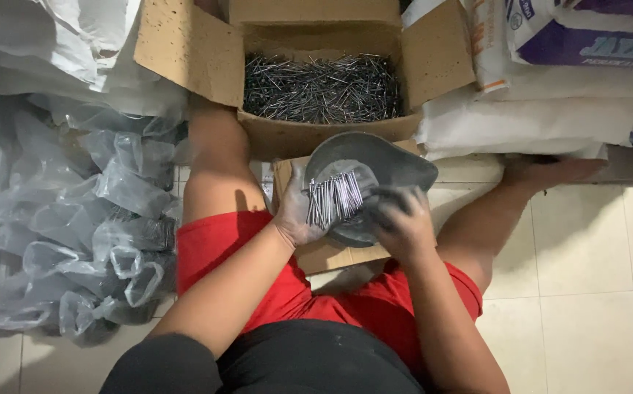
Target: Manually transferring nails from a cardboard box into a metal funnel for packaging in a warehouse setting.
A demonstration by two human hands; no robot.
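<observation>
Nails (pixel 333 197), thin, grey and metal, are gathered in a tidy bundle and gripped in the left hand (pixel 298 213), whose fingers are closed around the lower ends while the tips stand up over a round grey metal pan (pixel 375 164). The pan is held from below and from its near edge by the right hand (pixel 403 222), whose fingers are curled over the rim; both hands are dusted with grey. Pan and bundle are held just above a small brown cardboard box (pixel 324 255) that lies between the person's knees on the tiled floor (pixel 587 248).

Just beyond the pan, a larger open brown cardboard box (pixel 316 138) is seen with its flaps folded outward, and a loose heap of the same grey nails (pixel 321 87) fills it. To the left, a pile of clear plastic bags (pixel 90 226) lies on the floor, some of them knotted and holding dark contents that cannot be made out. At the upper right, white sacks with purple print (pixel 550 80) are stacked against each other. Red shorts (pixel 221 248) are worn by the seated person, whose legs are spread to either side of the boxes.
</observation>
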